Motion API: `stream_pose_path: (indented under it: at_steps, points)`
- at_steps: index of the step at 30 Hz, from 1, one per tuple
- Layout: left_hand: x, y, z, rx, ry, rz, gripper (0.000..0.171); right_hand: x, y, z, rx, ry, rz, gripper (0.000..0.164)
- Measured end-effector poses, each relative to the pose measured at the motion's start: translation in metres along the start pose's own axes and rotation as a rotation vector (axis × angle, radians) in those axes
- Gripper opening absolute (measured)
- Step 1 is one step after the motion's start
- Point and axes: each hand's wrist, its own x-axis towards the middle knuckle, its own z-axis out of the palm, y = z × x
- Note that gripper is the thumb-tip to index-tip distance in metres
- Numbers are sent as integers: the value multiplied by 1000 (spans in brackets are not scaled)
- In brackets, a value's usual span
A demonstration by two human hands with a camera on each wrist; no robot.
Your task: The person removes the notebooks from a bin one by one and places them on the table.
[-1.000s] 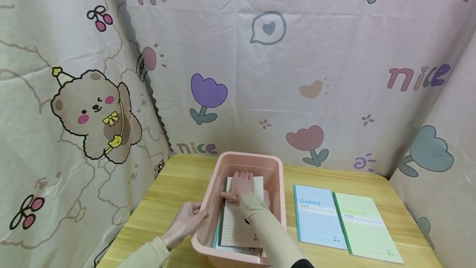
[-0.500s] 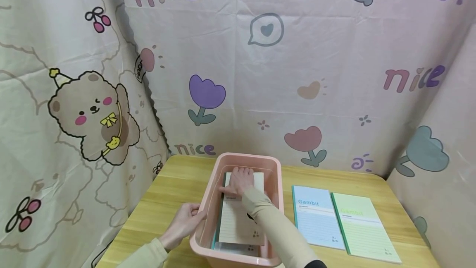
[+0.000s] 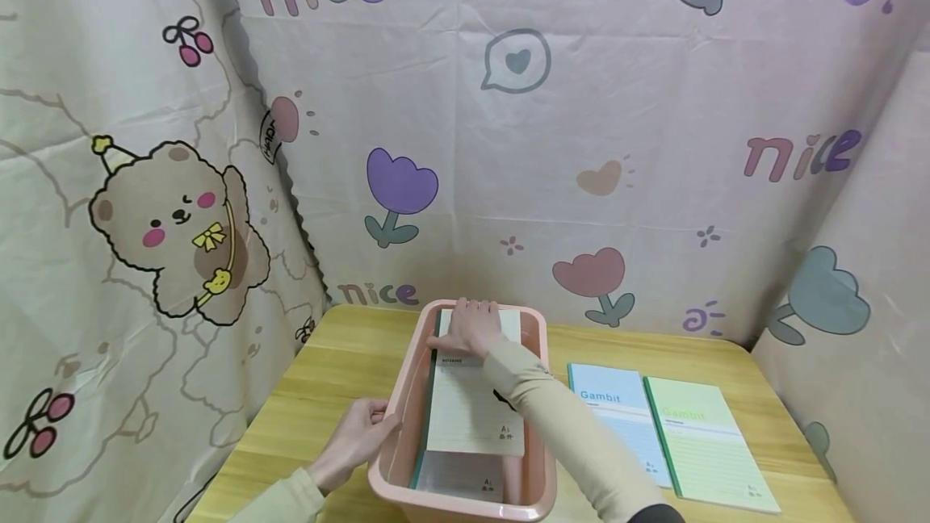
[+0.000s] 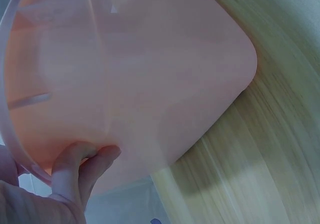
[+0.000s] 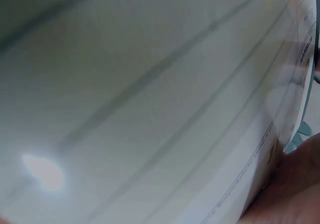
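Observation:
A pink plastic bin (image 3: 459, 502) stands on the table. My left hand (image 3: 356, 438) pinches its left rim, with fingers pressed to the bin's outer wall (image 4: 175, 74) in the left wrist view. My right hand (image 3: 474, 331) holds a cream notebook (image 3: 472, 414) near its far end, thumb at the dark spine and fingers at the far edge. This notebook is raised inside the bin, its far end up near the back rim. Beneath it shows another notebook (image 3: 458, 474), greyish with a teal spine, lying in the bin. Lined cover (image 5: 175, 109) fills the right wrist view.
On the wooden table (image 3: 349, 353), right of the bin, a blue Gambit notebook (image 3: 606, 382) and a yellow-green Gambit notebook (image 3: 705, 434) lie side by side. My right forearm overlaps the blue one. A printed curtain (image 3: 465, 144) hangs behind and at both sides.
My right hand has risen toward the bin's back rim, lifting the cream notebook and uncovering more of the greyish one beneath. My left hand keeps its hold on the rim.

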Motion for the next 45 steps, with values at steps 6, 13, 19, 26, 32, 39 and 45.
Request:
stream_pose_path:
  at_steps: [6,13,19,26,32,39,45]
  points:
    - [-1,0,0,-6,-5,-4,39,1,4,-38,63,14,-18,72]
    - [0,1,1,-6,16,7,39,4,21,-81,104,-17,-15,79]
    - [1,0,2,3,29,5,39,0,47,-105,121,18,-13,78]
    - [2,1,2,20,50,-34,38,-14,90,-107,106,20,-10,72]
    - [2,3,3,30,55,-59,38,-29,135,-98,93,30,-6,65]
    - [2,1,2,19,52,-56,39,-47,172,-78,106,50,-14,61]
    - [2,-1,2,18,41,-40,39,-64,199,-51,111,73,-25,56]
